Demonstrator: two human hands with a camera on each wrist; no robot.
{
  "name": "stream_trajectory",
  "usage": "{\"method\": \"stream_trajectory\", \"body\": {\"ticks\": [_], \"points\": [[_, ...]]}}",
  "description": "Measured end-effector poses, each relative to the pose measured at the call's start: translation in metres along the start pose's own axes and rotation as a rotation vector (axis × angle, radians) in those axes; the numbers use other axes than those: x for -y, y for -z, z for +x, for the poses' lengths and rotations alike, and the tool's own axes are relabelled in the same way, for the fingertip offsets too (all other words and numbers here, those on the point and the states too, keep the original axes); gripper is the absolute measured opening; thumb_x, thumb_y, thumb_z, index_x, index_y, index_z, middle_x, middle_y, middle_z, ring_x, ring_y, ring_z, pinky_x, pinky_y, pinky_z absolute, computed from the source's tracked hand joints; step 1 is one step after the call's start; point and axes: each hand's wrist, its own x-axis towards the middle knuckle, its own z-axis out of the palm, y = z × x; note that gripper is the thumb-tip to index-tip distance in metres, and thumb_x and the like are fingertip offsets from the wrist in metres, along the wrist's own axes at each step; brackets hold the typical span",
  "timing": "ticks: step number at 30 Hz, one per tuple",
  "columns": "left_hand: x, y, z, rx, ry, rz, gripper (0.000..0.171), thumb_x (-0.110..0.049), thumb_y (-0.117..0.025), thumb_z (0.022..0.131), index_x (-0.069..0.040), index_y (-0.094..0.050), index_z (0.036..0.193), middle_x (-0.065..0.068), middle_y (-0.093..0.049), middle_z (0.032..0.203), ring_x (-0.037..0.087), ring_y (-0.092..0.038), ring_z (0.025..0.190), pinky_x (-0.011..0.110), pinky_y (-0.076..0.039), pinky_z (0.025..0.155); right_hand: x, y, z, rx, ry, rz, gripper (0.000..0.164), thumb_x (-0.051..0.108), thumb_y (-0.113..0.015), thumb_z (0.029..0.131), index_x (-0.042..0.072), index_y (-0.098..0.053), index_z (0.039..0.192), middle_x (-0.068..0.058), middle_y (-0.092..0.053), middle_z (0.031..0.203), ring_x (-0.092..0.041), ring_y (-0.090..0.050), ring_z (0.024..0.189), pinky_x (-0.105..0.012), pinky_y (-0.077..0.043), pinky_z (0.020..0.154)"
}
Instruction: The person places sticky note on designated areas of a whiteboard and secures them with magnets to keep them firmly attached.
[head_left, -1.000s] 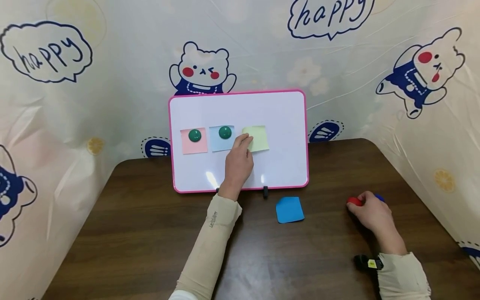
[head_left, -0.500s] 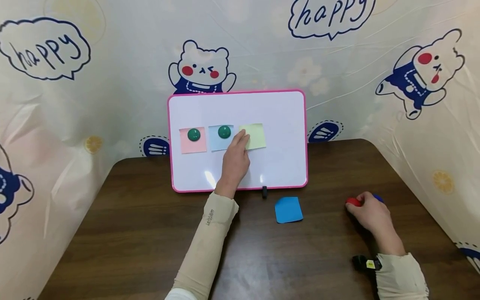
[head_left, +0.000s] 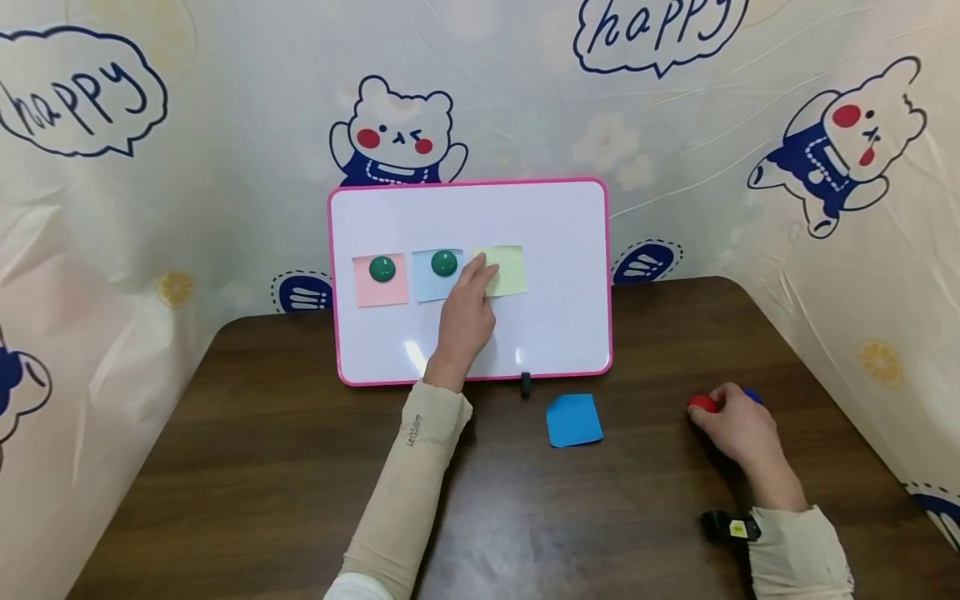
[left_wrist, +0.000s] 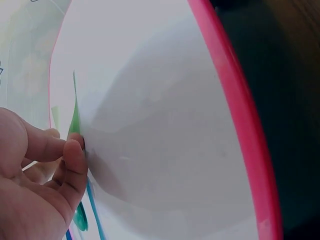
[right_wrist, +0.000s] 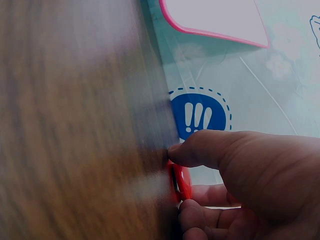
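Note:
My left hand (head_left: 467, 312) reaches to the whiteboard (head_left: 570, 275) and pinches the left edge of a light green sticky note (head_left: 510, 271). In the left wrist view, thumb and fingertips meet at that green note (left_wrist: 75, 120), whose upper part stands out a little from the board. To its left, a light blue note (head_left: 431, 287) and a pink note (head_left: 381, 293) hang under round green magnets (head_left: 444, 263). At the table's right, my right hand (head_left: 746, 425) holds a round red magnet (right_wrist: 184, 181) between thumb and fingers. A blue magnet (head_left: 753, 396) shows partly behind that hand.
A bright blue sticky note (head_left: 574, 420) lies on the dark wooden table (head_left: 300, 483), in front of the board. A small black foot or clip (head_left: 526, 385) sits at the board's lower edge. A printed cloth (head_left: 247, 167) hangs behind.
The left hand and the green note have shifted slightly left along the board. The right hand stays with the red magnet. The head view has drifted a little.

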Motion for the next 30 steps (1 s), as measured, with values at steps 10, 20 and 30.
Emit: {"method": "stream_trajectory", "body": {"ticks": [10,20,30], "points": [[-0.003,0.0036,-0.0002,0.004,0.01,0.044,0.047,0.008,-0.05,0.097,-0.008,-0.059,0.141,0.007,-0.041,0.157,0.023,-0.039,0.143,0.04,-0.05,0.098,0.0019,0.001,0.0001,-0.002,-0.002,0.0,0.047,0.03,-0.067,0.092,-0.011,-0.053,0.109,-0.03,-0.059,0.097,-0.044,-0.055,0.086,-0.052,-0.044,0.072],[-0.0022,0.0017,0.0,0.016,0.015,0.059,0.047,0.006,-0.05,0.098,-0.007,-0.058,0.142,0.008,-0.04,0.158,0.025,-0.04,0.142,0.041,-0.049,0.099,-0.0001,-0.0013,0.0,0.011,-0.008,0.0,0.047,0.031,-0.067,0.092,-0.011,-0.053,0.109,-0.03,-0.059,0.098,-0.043,-0.055,0.086,-0.053,-0.044,0.073],[-0.0038,0.0009,0.0018,0.022,0.012,0.088,0.046,0.005,-0.05,0.099,-0.004,-0.056,0.143,0.009,-0.039,0.158,0.026,-0.04,0.142,0.041,-0.047,0.103,-0.0007,0.0001,0.0007,0.017,-0.007,0.007,0.047,0.031,-0.067,0.093,-0.011,-0.052,0.111,-0.029,-0.059,0.098,-0.042,-0.054,0.085,-0.051,-0.045,0.071]]}}
